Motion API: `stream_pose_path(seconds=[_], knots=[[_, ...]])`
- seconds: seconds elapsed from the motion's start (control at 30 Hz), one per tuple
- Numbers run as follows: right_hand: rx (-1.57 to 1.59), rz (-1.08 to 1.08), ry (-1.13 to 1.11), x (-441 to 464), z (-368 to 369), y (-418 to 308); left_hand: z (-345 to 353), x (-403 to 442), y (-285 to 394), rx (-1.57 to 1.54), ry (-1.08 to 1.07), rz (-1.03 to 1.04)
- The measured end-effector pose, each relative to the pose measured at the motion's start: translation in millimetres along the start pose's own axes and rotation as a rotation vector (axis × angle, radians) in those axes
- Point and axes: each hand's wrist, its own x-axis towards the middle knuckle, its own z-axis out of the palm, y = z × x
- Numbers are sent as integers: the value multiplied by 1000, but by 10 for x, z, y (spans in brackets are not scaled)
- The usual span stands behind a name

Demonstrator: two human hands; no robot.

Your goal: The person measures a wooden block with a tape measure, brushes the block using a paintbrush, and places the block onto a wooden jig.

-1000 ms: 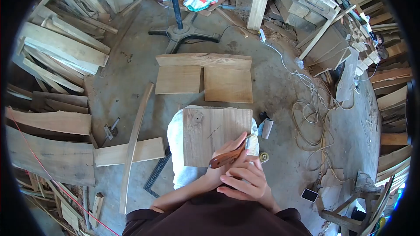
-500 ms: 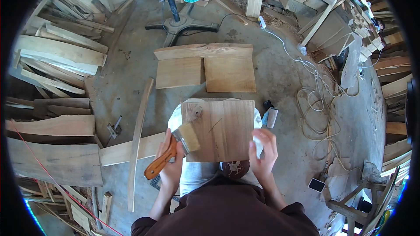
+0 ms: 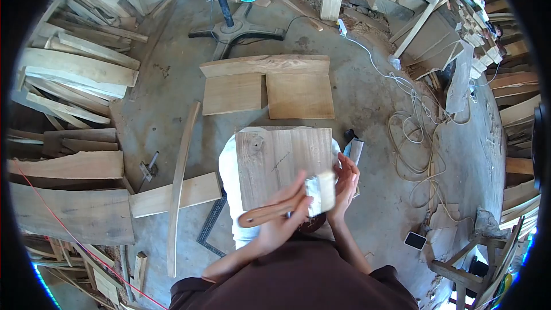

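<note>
In my left hand [image 3: 276, 231] is a wide flat paintbrush [image 3: 268, 212] with a brown wooden handle, metal ferrule and pale bristles. It crosses the lower right part of a square wooden board [image 3: 275, 152] that lies over my lap. The board has a knot near its upper left corner and a dark pencil-like mark in the middle. My right hand [image 3: 345, 186] is beside the board's right edge, its fingers extended and somewhat bent, close to the bristles. Whether its fingers touch the board or the brush cannot be made out.
Ahead on the floor stands a joined wooden piece [image 3: 299, 95]. A long thin strip [image 3: 183, 189], a black carpenter's square [image 3: 212, 224] and a marking gauge [image 3: 149, 166] lie left. Coiled cable [image 3: 404, 143] and a phone [image 3: 415, 241] are right. Stacked boards [image 3: 69, 206] line the left side.
My left hand has swung the paintbrush rightward across the board's lower part, and the handle now lies flatter. My right hand has shifted slightly upward. The black square has come into fuller view.
</note>
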Motion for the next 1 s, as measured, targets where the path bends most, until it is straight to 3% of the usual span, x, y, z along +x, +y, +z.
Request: stream_pose_path(seconds=[0.07, 0.13, 0.17, 0.3, 0.43, 0.6, 0.67, 0.73, 0.77, 0.87, 0.9, 1.0], knots=[[-24, 41, -12, 1, -81, 53, 150, 44, -116, 77, -74, 11], [80, 28, 13, 4, -117, 108, 224, 70, -143, 97, -97, -113], [109, 27, 22, 9, -128, 122, 233, 115, -99, 252, -16, 93], [148, 16, 59, 23, -99, 141, 135, 46, -224, 338, 67, 183], [140, 10, 45, 23, -59, 105, -136, -66, -150, 406, 135, 147], [107, -9, 5, 27, -83, 101, -685, -251, -123, 301, 168, -55], [95, 1, 0, 33, -77, 84, -869, -301, -41, 261, 233, -128], [83, 3, -3, 33, -73, 77, -1099, -376, -233, 349, 326, -20], [78, 4, -4, 35, -70, 75, -1138, -388, -130, 327, 384, -121], [78, -8, -15, 37, -79, 104, -1294, -367, -147, 494, 642, -64], [77, -7, -17, 38, -85, 110, -1352, -312, -135, 709, 660, 90], [67, -12, -23, 27, -94, 122, -1240, -176, 5, 539, 767, 48]])
